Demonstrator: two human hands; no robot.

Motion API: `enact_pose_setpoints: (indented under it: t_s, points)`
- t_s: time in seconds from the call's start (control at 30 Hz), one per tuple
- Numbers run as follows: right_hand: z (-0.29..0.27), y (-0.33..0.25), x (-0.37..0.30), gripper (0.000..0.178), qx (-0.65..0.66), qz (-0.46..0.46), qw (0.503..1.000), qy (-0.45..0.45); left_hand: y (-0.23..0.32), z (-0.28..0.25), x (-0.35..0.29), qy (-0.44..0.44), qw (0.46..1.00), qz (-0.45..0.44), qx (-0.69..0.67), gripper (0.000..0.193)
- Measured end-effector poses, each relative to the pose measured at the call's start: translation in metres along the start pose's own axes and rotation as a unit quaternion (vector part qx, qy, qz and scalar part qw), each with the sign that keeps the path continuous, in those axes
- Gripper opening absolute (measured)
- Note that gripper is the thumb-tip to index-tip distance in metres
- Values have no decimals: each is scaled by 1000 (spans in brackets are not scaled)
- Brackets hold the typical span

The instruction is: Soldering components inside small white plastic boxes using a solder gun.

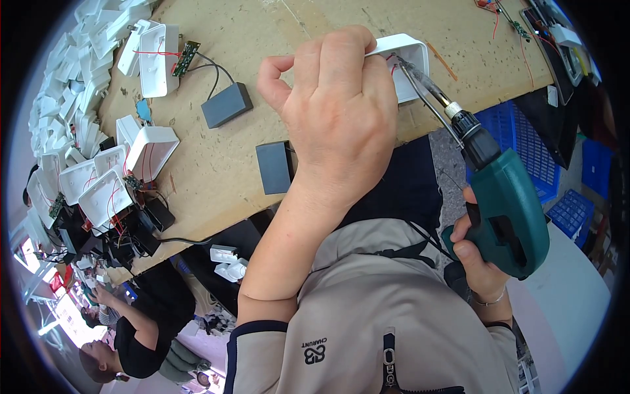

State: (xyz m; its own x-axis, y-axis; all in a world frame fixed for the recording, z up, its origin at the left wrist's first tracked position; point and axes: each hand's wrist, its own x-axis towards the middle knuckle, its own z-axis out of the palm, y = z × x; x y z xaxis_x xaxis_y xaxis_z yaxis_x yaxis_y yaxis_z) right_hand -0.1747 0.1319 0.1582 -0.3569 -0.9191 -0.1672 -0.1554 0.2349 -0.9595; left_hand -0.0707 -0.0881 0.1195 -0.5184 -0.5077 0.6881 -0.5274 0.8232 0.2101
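My right hand (482, 266) is wrapped round the handle of a green soldering gun (515, 203). Its thin metal tip and a slim tube beside it reach up-left into an open white plastic case (419, 56), close to a short red wire. My left hand (338, 115) grips the left rim of that case; the back of the hand hides the fingertips and part of the case. A dark grey block (274, 169) lies beside my left wrist. Another dark grey block (226, 105), farther left, is joined by black cables to a small green circuit board (186, 58).
At left, several white cases (105, 200) with red wires crowd the table (216, 177), beyond them a heap of white plastic parts (69, 98). Blue crates (531, 151) stand below the right edge. Another person (141, 335) is at lower left.
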Motion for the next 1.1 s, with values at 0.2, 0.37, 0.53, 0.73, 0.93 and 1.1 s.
enact_pose_setpoints:
  t_s: [0.2, 0.37, 0.53, 0.73, 0.93, 1.1]
  points:
    - [1, 5, -2, 63, 3, -25, 1000, 9, -1, 2, -2, 5, 1000, -3, 1, 8]
    - [0, 4, -5, 62, 9, -33, 999, 33, 0, 3, -2, 4, 1000, -7, -4, 8]
    - [-3, 10, -8, 64, 32, -65, 996, 44, 1, 3, -1, 1, 1000, -9, -7, 8]
    - [-3, 9, -4, 66, 47, -87, 993, 67, -1, -2, 0, -13, 1000, -11, -5, 9]
    - [-1, 10, 1, 64, 42, -90, 985, 143, 7, -37, 0, -84, 988, -54, -119, 61]
    - [5, 5, 8, 64, 64, -128, 976, 163, 8, -31, -3, -187, 969, -123, -100, 71]
